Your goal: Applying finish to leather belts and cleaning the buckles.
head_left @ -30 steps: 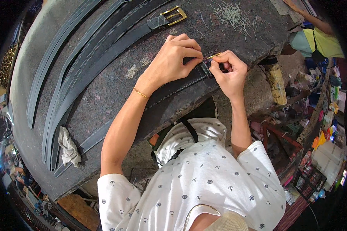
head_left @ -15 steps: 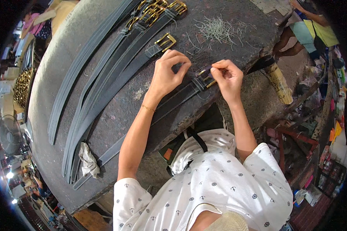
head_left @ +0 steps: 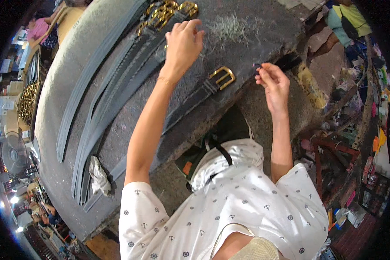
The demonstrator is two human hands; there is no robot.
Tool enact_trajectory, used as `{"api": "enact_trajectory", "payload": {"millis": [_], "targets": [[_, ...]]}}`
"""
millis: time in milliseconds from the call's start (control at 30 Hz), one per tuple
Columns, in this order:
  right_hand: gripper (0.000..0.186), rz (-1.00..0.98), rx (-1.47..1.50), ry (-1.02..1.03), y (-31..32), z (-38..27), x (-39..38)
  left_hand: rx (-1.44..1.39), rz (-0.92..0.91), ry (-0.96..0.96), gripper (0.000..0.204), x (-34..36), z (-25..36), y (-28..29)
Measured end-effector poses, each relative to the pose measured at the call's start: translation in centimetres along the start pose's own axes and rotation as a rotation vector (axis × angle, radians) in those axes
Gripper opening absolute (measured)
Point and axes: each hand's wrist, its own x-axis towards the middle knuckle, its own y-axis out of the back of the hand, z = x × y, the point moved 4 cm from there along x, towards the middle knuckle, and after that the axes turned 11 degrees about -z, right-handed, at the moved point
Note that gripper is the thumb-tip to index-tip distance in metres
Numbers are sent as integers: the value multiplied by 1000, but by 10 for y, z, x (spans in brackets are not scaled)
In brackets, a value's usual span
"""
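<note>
Left hand point(head_left: 184, 47), now nearer the buckles point(head_left: 161, 16), grip uncertain; right grip point(head_left: 276, 88) around a small dark piece point(head_left: 257, 66).

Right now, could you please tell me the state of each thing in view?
Left hand, over the belts; contact and grip unclear
Right hand, pinching a small dark object
Belts, laid lengthwise, overlapping
Nearest belt, laid out, buckle unfastened
Thread clippings, loose, piled
Pale cloth, crumpled
Fan, turning or not: cannot tell

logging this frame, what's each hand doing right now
Left hand: loosely open, nothing seen in it.
Right hand: closed, pinching a small dark item, too blurred to identify.
</note>
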Motion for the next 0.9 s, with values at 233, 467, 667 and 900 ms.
{"api": "enact_trajectory", "payload": {"millis": [233,467,667,900], "targets": [[9,-19,-234,-255,26,23,2,-194,-296,-61,12,-129,77,29],[9,8,-21,-138,5,5,-11,49,-53,152,26,-154,91,28],[9,-77,0,-105,-11,-7,-22,42,-164,167,16,-151,73,37],[7,-177,44,-60,-40,-15,-5,-8,-310,211,18,-127,33,40]]}}
